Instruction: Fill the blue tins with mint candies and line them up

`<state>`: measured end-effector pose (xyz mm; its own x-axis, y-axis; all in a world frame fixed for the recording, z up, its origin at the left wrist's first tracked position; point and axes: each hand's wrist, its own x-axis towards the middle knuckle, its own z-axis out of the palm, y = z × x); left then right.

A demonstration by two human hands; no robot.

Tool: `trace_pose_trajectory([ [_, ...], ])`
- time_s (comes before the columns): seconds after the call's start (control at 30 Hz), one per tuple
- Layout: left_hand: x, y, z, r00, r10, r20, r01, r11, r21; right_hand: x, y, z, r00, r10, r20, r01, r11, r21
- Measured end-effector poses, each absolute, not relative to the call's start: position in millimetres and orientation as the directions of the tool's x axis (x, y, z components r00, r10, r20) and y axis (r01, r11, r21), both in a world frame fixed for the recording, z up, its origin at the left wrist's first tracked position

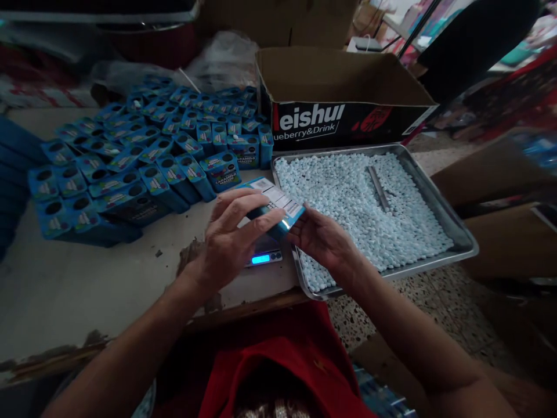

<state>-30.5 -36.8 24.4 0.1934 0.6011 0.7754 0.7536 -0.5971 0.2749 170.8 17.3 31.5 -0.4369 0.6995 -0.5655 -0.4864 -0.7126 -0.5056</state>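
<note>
My left hand (232,232) is closed around a blue candy box (281,200) with a white printed label, its fingers over the upper side. The box lies tilted in the air above a small digital scale (261,259) with a lit blue display. At the box's lower right end, my right hand (324,238) has its thumb and fingers against the edge; some fingers are hidden beneath. Just right of this hand is a metal tray (467,247) spread with pale blue and white candies (348,197). A flat metal strip (378,188) rests on the candies.
Many blue boxes (165,174) stand packed together on the worn white table (174,238) at left. Behind the tray is an open cardboard carton (348,125) with a black printed front. Clear plastic wrap (226,61) lies behind the boxes. Brown cartons (509,241) stand at right.
</note>
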Motion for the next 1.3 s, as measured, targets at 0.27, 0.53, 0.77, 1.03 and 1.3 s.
trace_pose_trajectory([
  [0.27,-32,-37,6,-0.047,0.808,0.587,0.706,-0.389,0.591,176,14,31,-0.395,0.739,-0.546,-0.514,-0.67,-0.535],
  [0.53,-46,-64,-14,-0.331,0.926,0.184,0.246,-0.104,0.964,184,16,30,-0.424,0.734,-0.531,-0.409,-0.678,-0.611],
  [0.77,-38,-81,-16,-0.3,0.953,-0.031,0.159,0.082,0.984,180,25,30,-0.351,0.791,-0.501,-0.355,-0.608,-0.71],
  [1.03,-64,-102,-13,-0.357,0.899,0.254,0.409,-0.093,0.908,194,15,40,-0.451,0.813,-0.367,-0.034,-0.427,-0.904],
  [1.3,-41,-145,-15,0.128,0.815,0.565,0.761,-0.446,0.471,208,-25,33,-0.542,0.669,-0.509,0.167,-0.507,-0.845],
])
